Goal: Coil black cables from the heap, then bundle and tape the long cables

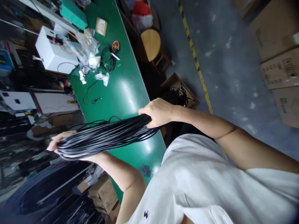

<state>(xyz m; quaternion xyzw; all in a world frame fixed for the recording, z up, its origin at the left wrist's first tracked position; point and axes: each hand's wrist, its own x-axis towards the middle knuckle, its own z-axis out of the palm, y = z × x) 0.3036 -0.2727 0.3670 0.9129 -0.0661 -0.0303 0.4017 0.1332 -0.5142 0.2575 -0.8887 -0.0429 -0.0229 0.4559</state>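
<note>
A long bundle of thin black cables (105, 137) is stretched between my two hands above the green workbench. My right hand (161, 112) is closed around the bundle's near end, by the bench edge. At the other end, my left hand (62, 140) holds the looped end, its fingers partly hidden behind the strands. A few loose strands stick up along the bundle's upper side.
On the green bench (130, 93) lie a coiled black cable (108, 60), an orange loop (115, 46), plastic bags and a white box (57, 51). Beside it stand a wooden stool (150, 45) and an open carton (178, 90) of black cables. Cartons (280, 68) are stacked across the floor.
</note>
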